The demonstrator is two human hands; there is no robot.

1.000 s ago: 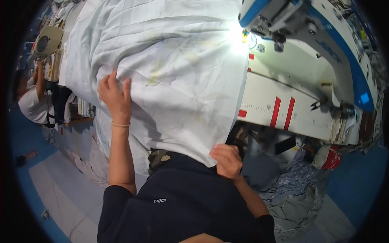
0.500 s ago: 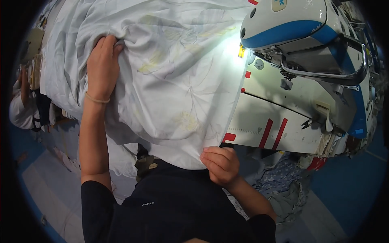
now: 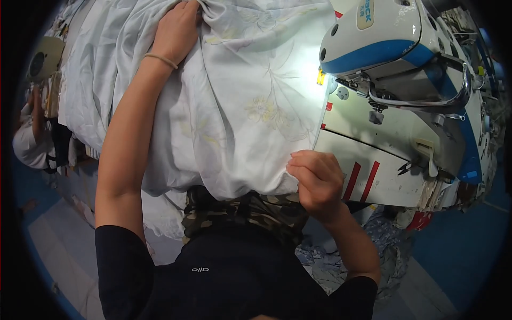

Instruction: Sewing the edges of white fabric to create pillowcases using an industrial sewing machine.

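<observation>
Fingers (image 3: 305, 160) of the right hand (image 3: 320, 184) are pinched together on the near corner of the white floral cloth (image 3: 266, 106), thumb against forefinger, and that grip seems to be what keeps the side edge running straight up toward the light. Up at the top, the left hand (image 3: 177, 33) presses in among the folds, fingers bent; whether they truly clutch fabric, I cannot tell. It looks as though that hand is there to manage the bulk, well apart from the sewing machine (image 3: 373, 45). And the cloth itself? Spread over the table left of the machine head, gathered at the far left, drooping over the near edge above camouflage trousers (image 3: 245, 208).

Bright lamplight falls right on the cloth's edge. Beside it lies the pale worktop (image 3: 368, 141), with slanted red stripes (image 3: 369, 181) and small dark snips (image 3: 404, 168) near the machine's base. Lower right, crumpled grey-blue fabric (image 3: 346, 266) heaps up by a blue floor (image 3: 442, 256); far left, another person (image 3: 33, 141) stands among piled materials.
</observation>
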